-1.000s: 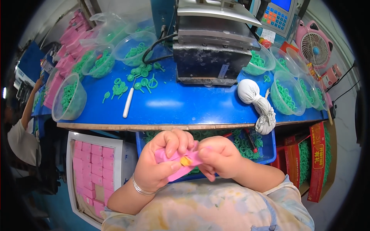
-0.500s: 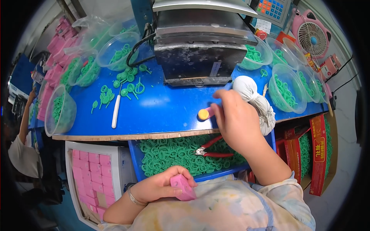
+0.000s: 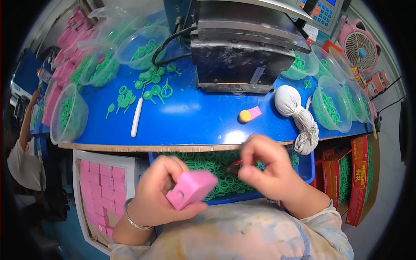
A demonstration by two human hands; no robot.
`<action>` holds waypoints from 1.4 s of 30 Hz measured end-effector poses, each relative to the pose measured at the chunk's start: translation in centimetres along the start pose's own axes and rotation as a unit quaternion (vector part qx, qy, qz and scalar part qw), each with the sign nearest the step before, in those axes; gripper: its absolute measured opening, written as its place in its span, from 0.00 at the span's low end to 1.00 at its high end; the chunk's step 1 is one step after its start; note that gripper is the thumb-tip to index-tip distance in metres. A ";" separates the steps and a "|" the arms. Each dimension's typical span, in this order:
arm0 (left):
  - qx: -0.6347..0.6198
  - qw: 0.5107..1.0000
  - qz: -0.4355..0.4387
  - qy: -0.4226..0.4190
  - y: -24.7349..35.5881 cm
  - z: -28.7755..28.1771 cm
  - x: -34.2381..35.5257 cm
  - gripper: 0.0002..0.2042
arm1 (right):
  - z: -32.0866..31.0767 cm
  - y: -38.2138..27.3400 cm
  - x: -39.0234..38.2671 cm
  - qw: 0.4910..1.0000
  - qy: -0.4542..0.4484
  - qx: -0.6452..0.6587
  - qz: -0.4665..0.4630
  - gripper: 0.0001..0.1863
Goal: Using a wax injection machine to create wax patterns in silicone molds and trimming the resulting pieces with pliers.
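My left hand (image 3: 149, 190) is closed round a pink block (image 3: 190, 190) with a small round recess in one face, lifted near the front of my body; the block is slightly blurred. My right hand (image 3: 271, 171) hovers over a blue bin (image 3: 307, 167) of green plastic rings (image 3: 208, 169), its fingers curled inward. Whether anything sits between those fingertips is hidden. Partly under this hand lie red-handled cutters (image 3: 234, 166), mostly covered. On the blue table (image 3: 182, 125) rests a small pink piece with a yellow round end (image 3: 245, 115), apart from both hands.
A dark metal press (image 3: 242, 65) stands at the back. Clear tubs (image 3: 69, 117) of green pieces flank it. A white-handled pick (image 3: 137, 117), loose green pieces (image 3: 125, 99) and a white cloth bundle (image 3: 292, 106) lie on the table. A white tray (image 3: 134, 173) holds pink blocks. Another person (image 3: 26, 164) is far left.
My right hand has left the yellow-ended pink piece on the table and come back over the bin. The left hand has raised the pink block. The view has shifted slightly.
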State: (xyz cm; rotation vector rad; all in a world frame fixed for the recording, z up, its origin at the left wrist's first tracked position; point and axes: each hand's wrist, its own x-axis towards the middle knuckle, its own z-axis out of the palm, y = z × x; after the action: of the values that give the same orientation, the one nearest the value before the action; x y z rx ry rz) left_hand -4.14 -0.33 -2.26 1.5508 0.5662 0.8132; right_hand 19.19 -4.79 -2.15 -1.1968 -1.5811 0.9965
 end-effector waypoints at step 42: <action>-0.135 0.987 -0.065 0.064 0.8 3.8 2.3 0.25 | 2.5 0.5 0.8 0.890 0.106 0.443 0.031 0.09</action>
State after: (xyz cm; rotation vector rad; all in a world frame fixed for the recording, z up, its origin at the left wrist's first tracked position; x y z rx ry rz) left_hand 0.11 -1.14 -1.18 1.2081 0.6167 0.8572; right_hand 16.77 -4.08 -3.20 -0.6661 -0.7402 1.3611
